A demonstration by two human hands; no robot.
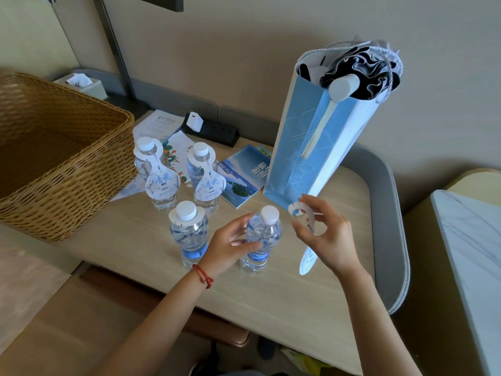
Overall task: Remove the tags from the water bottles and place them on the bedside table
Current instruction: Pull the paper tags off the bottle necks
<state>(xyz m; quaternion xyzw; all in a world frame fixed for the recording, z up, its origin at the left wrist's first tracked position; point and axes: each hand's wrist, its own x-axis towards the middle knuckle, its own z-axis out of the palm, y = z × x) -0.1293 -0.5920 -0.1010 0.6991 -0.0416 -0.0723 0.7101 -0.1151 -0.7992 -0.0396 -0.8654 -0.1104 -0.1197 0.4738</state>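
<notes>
Several clear water bottles with white caps stand on the pale wooden table (284,299). My left hand (230,248) grips the front right bottle (261,240), which has no tag on its neck. My right hand (329,237) holds a loose white paper tag (305,221) just right of that bottle, its ring end up and its tail hanging down. The front left bottle (189,234) wears a tag collar under its cap. Two back bottles (156,172) (204,177) carry hanging tags with blue lettering.
A large wicker basket (54,164) fills the table's left side. A tall blue paper bag (322,137) stands at the back right. Booklets (241,177) and a black power strip (211,128) lie behind the bottles. A marble-topped surface (471,253) is at far right.
</notes>
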